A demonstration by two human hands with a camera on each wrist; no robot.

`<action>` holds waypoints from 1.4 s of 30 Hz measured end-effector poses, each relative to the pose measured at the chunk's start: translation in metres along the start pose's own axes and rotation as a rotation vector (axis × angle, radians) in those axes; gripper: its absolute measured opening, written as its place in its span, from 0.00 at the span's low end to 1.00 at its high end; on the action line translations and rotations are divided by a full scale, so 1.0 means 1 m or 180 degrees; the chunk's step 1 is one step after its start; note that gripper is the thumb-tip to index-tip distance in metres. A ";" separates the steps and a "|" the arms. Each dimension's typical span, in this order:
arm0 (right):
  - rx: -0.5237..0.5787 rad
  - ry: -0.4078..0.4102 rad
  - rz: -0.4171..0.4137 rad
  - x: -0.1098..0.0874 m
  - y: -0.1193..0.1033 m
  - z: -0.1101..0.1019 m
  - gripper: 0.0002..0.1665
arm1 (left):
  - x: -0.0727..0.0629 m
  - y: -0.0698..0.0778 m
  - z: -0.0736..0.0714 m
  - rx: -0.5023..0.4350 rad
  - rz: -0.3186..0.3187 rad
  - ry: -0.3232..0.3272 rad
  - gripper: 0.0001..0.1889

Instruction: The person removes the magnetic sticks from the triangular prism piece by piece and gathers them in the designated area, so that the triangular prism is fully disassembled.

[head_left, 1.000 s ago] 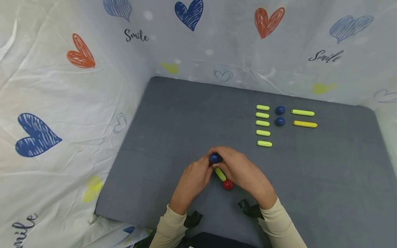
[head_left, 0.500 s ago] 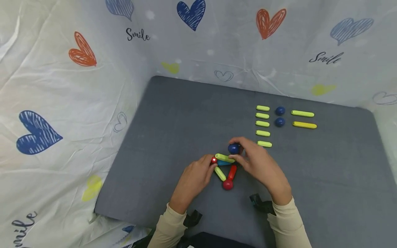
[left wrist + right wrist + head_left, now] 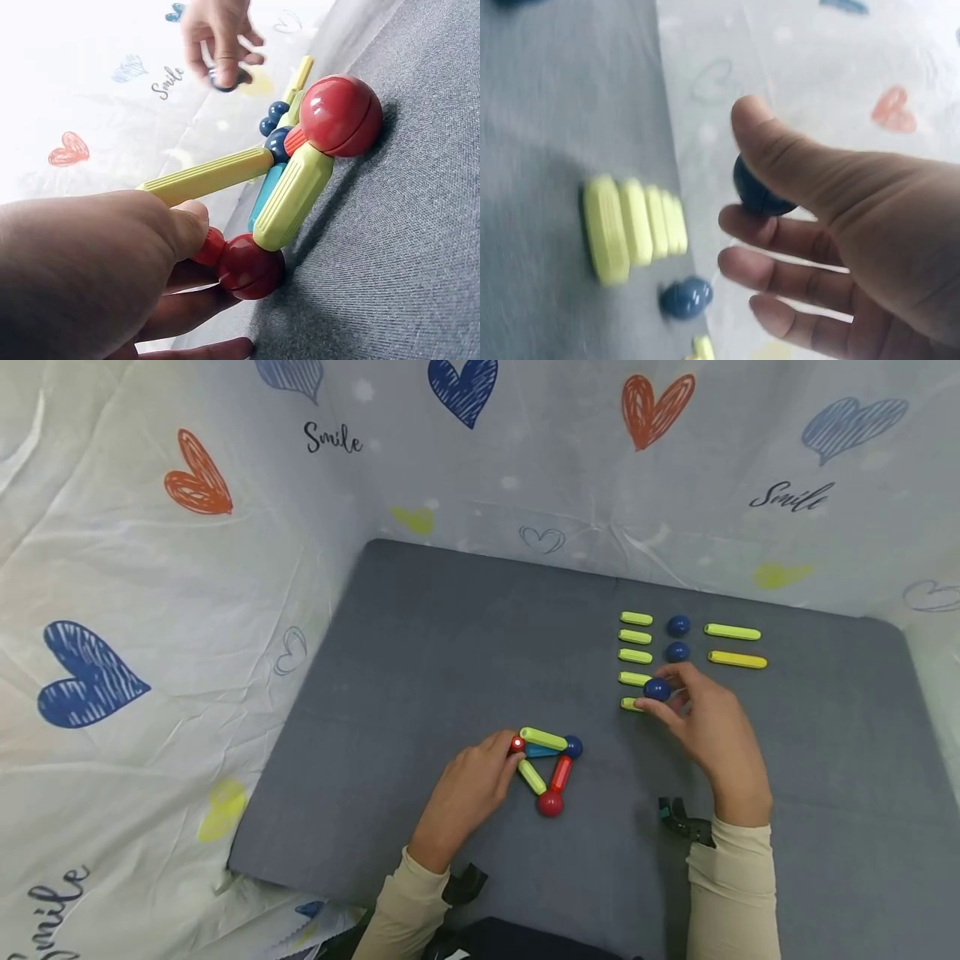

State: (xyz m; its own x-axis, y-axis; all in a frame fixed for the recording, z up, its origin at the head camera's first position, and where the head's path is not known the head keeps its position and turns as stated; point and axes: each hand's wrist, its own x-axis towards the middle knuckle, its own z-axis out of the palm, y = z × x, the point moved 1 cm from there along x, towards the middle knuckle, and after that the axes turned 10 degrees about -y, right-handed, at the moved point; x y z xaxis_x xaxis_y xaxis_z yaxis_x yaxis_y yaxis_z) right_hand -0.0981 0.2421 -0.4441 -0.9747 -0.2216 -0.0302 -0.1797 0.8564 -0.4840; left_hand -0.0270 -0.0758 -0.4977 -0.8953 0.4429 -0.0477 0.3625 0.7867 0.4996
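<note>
My left hand (image 3: pixel 467 789) pinches a red rod (image 3: pixel 211 245) joined to a red ball (image 3: pixel 251 266), part of a small figure of rods and balls. A light green rod (image 3: pixel 294 199) links that ball to another red ball (image 3: pixel 551 803). From there a red rod (image 3: pixel 561 773) runs to a blue ball (image 3: pixel 573 747). A teal rod (image 3: pixel 542 750) and a slanting light green rod (image 3: pixel 543 738) also meet the blue ball. My right hand (image 3: pixel 716 739) holds a loose blue ball (image 3: pixel 657 689) between thumb and fingers, above the row of short rods.
Several short light green rods (image 3: pixel 635 656) lie in a column on the grey table (image 3: pixel 420 635). Beside them rest two blue balls (image 3: pixel 678 626), a longer light green rod (image 3: pixel 732 632) and a yellow rod (image 3: pixel 737 659). Printed cloth (image 3: pixel 480 485) borders the back and left.
My right hand has drawn away from the figure, carrying the blue ball up and right toward the short rods. My left hand has stayed at the figure.
</note>
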 end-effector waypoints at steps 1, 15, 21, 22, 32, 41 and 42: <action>-0.0006 -0.0014 0.0051 0.001 0.005 -0.001 0.29 | 0.000 0.000 0.000 0.0000 0.0001 0.0007 0.12; -0.0067 -0.0270 0.0539 0.019 0.048 -0.004 0.29 | -0.001 -0.001 0.001 -0.0027 0.0061 0.0071 0.11; -0.0090 -0.0347 0.0718 0.026 0.059 0.001 0.29 | -0.002 -0.001 0.003 -0.0048 0.0068 0.0038 0.11; -0.0093 -0.0355 0.0739 0.027 0.061 0.002 0.29 | -0.002 -0.001 0.003 -0.0037 0.0069 0.0039 0.10; -0.0101 -0.0395 0.0787 0.033 0.070 0.010 0.31 | -0.001 -0.002 0.002 -0.0011 0.0086 0.0088 0.11; -0.0101 -0.0423 0.0798 0.035 0.071 0.011 0.32 | -0.002 -0.003 0.002 -0.0005 0.0061 0.0071 0.11; -0.0102 -0.0428 0.0797 0.034 0.071 0.011 0.32 | -0.002 -0.003 0.001 -0.0012 0.0063 0.0067 0.11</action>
State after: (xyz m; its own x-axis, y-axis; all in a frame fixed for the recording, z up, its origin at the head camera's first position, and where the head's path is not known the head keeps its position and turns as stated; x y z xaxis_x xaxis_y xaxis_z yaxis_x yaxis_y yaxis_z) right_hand -0.1428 0.2901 -0.4886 -0.9633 -0.0593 -0.2620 0.0582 0.9061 -0.4191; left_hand -0.0262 -0.0783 -0.5003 -0.8933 0.4491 -0.0197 0.3792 0.7764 0.5034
